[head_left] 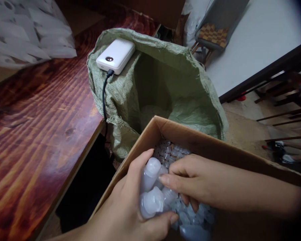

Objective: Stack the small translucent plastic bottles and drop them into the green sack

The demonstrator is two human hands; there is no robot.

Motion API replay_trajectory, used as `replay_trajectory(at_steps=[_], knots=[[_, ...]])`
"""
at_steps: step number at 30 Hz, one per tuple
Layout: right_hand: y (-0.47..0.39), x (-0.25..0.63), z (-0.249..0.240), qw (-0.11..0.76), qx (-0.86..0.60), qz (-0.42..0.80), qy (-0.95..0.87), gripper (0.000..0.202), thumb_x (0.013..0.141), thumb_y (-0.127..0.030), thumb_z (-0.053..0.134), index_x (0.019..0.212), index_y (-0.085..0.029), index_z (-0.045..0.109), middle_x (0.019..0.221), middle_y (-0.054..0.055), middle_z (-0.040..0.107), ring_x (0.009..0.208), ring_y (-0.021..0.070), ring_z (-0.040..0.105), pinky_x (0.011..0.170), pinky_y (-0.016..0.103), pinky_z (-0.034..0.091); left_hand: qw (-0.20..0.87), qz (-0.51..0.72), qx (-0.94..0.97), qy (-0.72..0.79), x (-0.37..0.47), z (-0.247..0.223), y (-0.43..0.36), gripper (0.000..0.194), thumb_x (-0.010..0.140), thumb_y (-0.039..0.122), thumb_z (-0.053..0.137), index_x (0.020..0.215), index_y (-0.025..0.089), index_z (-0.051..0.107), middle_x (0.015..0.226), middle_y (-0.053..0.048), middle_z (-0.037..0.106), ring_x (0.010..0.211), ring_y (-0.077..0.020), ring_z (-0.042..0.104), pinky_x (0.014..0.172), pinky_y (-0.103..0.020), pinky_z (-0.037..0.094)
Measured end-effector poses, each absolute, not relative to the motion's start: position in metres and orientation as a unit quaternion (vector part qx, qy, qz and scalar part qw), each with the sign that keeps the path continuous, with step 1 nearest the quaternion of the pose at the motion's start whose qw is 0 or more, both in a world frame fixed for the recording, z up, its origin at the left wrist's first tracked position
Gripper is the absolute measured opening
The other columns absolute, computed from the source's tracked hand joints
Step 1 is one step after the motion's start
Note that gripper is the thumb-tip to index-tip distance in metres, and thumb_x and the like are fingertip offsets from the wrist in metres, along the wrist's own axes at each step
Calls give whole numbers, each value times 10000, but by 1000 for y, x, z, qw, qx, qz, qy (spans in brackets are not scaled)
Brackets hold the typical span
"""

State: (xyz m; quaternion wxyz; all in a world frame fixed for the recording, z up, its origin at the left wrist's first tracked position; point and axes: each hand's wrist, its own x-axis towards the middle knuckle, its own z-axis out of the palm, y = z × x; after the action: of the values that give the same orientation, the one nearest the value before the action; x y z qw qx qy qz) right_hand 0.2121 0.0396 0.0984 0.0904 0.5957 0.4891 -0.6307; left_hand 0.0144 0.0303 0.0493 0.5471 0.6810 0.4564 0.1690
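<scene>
Several plastic bottles clamped in left fingers; right fingers alongside, grip unclear. Likely light, slick: hold bodies.

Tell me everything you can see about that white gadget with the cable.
The white gadget is a glossy, rounded slab, apparently plastic, with a dark round spot showing small light marks near one end. A black cable plugs into that end. It lies flat, spot upward, on the green sack beside its opening.

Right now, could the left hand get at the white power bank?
Probably not: the left hand grips translucent plastic bottles, and the power bank lies beyond the cardboard box, on the green woven sack.
</scene>
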Motion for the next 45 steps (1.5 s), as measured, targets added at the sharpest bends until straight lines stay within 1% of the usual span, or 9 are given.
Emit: replay_trajectory(at_steps=[5, 10, 15, 20, 24, 29, 34, 40, 45], knots=[[41, 213, 96, 73, 535, -717, 440, 328, 880, -472, 536, 839, -155, 612, 723, 21, 625, 651, 122, 577, 609, 219, 460, 524, 170, 732, 401, 9, 38, 35, 923, 694, 357, 766, 1410, 371, 184, 1252, -54, 590, 1075, -279, 635, 810, -354, 582], [42, 214, 94, 99, 547, -719, 418, 533, 885, -589, 443, 676, -124, 597, 546, 2, 524, 453, 78, 463, 479, 197, 385, 520, 162, 740, 395, 9, 37, 36, 942, 697, 348, 766, 1407, 402, 150, 1228, -29, 596, 1033, -238, 652, 840, -340, 573], [45, 215, 97, 35, 523, -754, 396, 256, 819, -401, 629, 857, -156, 565, 720, -17, 569, 596, 88, 522, 548, 189, 417, 516, 150, 739, 406, 9, 39, 35, 922, 704, 375, 761, 1403, 406, 161, 1263, -30, 579, 1083, -250, 628, 856, -355, 567], [43, 214, 100, 98, 580, -664, 462, 527, 903, -562, 419, 623, -141, 566, 500, 1, 503, 462, 90, 448, 469, 208, 352, 511, 153, 745, 401, 8, 37, 36, 913, 714, 349, 749, 1409, 382, 158, 1249, -43, 584, 1054, -253, 635, 860, -370, 559], [44, 216, 101, 40, 562, -686, 460, 325, 780, -474, 672, 886, -172, 608, 693, -21, 590, 613, 100, 520, 510, 180, 365, 505, 150, 752, 396, 8, 38, 37, 881, 735, 339, 730, 1404, 370, 158, 1267, -43, 572, 1071, -242, 629, 876, -350, 549], [47, 219, 97, 39, 565, -703, 429, 449, 875, -499, 523, 621, -132, 578, 487, -19, 481, 470, 74, 424, 474, 197, 317, 505, 144, 755, 394, 10, 41, 36, 871, 740, 330, 721, 1397, 371, 151, 1216, -27, 585, 1004, -214, 646, 841, -323, 559], [47, 218, 98, -2, 539, -742, 398, 219, 783, -357, 670, 855, -158, 612, 699, -27, 567, 605, 86, 508, 550, 189, 390, 501, 145, 733, 438, 14, 46, 34, 815, 739, 302, 719, 1366, 382, 204, 1279, -20, 554, 1109, -227, 611, 863, -296, 547], [47, 210, 103, 42, 588, -693, 416, 384, 831, -443, 562, 589, -145, 572, 473, -23, 466, 470, 77, 417, 452, 198, 299, 493, 144, 757, 405, 12, 43, 38, 844, 754, 313, 706, 1387, 363, 150, 1246, -31, 573, 1058, -220, 630, 865, -316, 549], [42, 211, 100, 27, 571, -708, 414, 247, 817, -405, 594, 763, -164, 608, 672, -7, 596, 595, 104, 537, 535, 202, 397, 495, 152, 756, 401, 11, 35, 39, 809, 772, 273, 672, 1403, 344, 169, 1181, -32, 609, 981, -209, 657, 805, -315, 575]])
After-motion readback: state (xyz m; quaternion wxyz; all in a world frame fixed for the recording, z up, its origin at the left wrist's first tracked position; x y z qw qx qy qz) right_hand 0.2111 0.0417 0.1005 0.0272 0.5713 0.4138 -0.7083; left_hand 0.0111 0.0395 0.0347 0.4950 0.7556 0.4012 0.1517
